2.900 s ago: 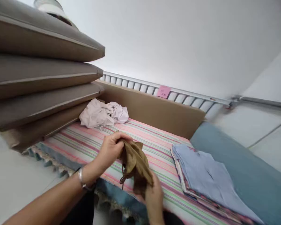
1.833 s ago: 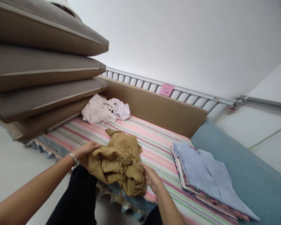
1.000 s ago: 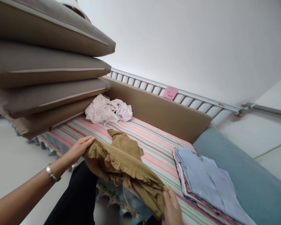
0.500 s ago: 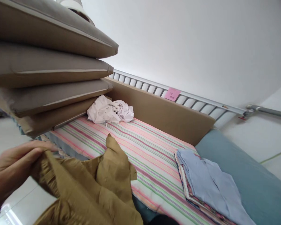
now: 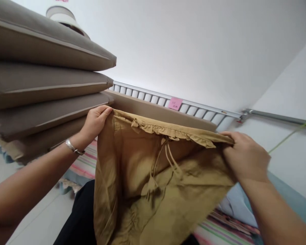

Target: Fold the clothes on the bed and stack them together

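A mustard-brown garment with a ruffled waistband and a drawstring hangs spread out in front of me, above the bed. My left hand pinches the left end of the waistband; a silver bracelet circles that wrist. At the right end of the waistband, my right hand is closed on the cloth. The garment hides most of the bed behind it.
A stack of grey-brown cushions rises at the left. The striped bed sheet shows under the garment. Behind stand a brown board, a white railing with a pink note, and a blue blanket at the right.
The garment was lifted off the striped sheet and stretched wide between both hands at its waistband. It now hides the pale crumpled clothes and most of the folded blue stack.
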The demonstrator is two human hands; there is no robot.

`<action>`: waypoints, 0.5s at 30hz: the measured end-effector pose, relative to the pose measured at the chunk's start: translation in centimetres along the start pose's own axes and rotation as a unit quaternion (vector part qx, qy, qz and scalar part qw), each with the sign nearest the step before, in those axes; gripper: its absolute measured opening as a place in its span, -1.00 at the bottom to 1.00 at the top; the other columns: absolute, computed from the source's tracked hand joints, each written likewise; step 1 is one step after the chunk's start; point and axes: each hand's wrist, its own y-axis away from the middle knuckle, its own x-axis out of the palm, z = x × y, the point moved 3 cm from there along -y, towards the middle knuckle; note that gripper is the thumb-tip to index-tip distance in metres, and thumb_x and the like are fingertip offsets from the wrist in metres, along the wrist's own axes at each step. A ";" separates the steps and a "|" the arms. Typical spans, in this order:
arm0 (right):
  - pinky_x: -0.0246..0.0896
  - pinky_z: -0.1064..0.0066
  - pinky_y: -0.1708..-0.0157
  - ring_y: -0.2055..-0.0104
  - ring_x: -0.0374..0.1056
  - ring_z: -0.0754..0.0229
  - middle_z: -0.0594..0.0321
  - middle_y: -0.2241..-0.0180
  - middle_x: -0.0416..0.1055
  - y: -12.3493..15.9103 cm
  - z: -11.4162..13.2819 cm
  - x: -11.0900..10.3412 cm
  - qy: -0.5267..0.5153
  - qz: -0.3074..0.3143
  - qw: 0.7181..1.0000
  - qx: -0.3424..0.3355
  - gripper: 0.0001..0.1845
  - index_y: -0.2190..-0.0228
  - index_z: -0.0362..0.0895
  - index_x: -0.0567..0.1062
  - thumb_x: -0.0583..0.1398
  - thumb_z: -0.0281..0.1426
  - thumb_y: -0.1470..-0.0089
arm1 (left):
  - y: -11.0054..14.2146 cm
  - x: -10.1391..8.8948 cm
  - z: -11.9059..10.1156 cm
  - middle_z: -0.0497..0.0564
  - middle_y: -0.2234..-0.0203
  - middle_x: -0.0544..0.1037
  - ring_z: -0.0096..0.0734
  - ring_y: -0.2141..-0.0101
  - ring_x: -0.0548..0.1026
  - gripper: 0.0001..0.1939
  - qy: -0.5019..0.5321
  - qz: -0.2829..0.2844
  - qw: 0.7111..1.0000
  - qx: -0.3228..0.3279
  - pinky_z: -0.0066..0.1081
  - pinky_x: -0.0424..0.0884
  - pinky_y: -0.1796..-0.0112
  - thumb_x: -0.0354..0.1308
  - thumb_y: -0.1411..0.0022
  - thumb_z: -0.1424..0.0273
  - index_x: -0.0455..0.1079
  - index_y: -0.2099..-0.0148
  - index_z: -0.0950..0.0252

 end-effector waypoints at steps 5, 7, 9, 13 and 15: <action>0.01 0.37 0.35 0.28 0.26 0.17 0.19 0.21 0.47 -1.3 -0.8 0.1 -0.029 -0.001 0.997 0.066 -0.68 0.22 0.00 0.48 0.03 -0.41 0.01 | -0.4 0.7 0.2 -0.06 0.44 0.51 -0.39 0.37 0.39 -0.73 -0.002 0.003 0.999 0.035 -0.47 0.31 0.28 0.01 -0.20 0.21 0.43 0.35 0.26; 0.01 0.37 0.37 0.33 0.25 0.17 0.17 0.27 0.48 -1.2 -1.5 0.2 -0.041 0.005 0.995 0.088 -0.68 0.23 -0.01 0.49 0.04 -0.40 0.02 | -0.4 0.8 0.1 -0.06 0.45 0.50 -0.40 0.37 0.40 -0.73 -0.006 0.009 0.999 0.043 -0.48 0.31 0.28 0.01 -0.21 0.21 0.43 0.35 0.26; 0.03 0.37 0.39 0.36 0.25 0.17 0.16 0.33 0.48 -1.2 -2.0 0.5 -0.055 0.011 0.994 0.099 -0.67 0.25 -0.03 0.51 0.04 -0.41 0.04 | -0.5 1.0 0.1 -0.06 0.45 0.50 -0.42 0.37 0.40 -0.72 -0.007 0.013 0.999 0.048 -0.49 0.31 0.27 0.00 -0.22 0.21 0.44 0.34 0.27; 0.08 0.34 0.34 0.34 0.29 0.15 0.16 0.36 0.50 -1.4 -3.9 1.0 -0.074 0.041 0.989 0.121 -0.69 0.30 -0.05 0.53 0.07 -0.45 0.08 | -0.1 1.3 -0.1 -0.05 0.42 0.51 -0.42 0.35 0.41 -0.70 0.001 0.034 0.998 0.046 -0.49 0.31 0.26 -0.01 -0.24 0.23 0.44 0.32 0.31; 0.11 0.32 0.36 0.38 0.32 0.15 0.16 0.41 0.50 -1.7 -5.4 0.7 -0.081 0.065 0.984 0.144 -0.72 0.36 -0.08 0.55 0.08 -0.48 0.08 | 1.1 1.3 -1.2 -0.05 0.40 0.52 -0.41 0.34 0.42 -0.70 0.013 0.060 0.997 0.039 -0.48 0.32 0.23 0.00 -0.24 0.22 0.45 0.31 0.30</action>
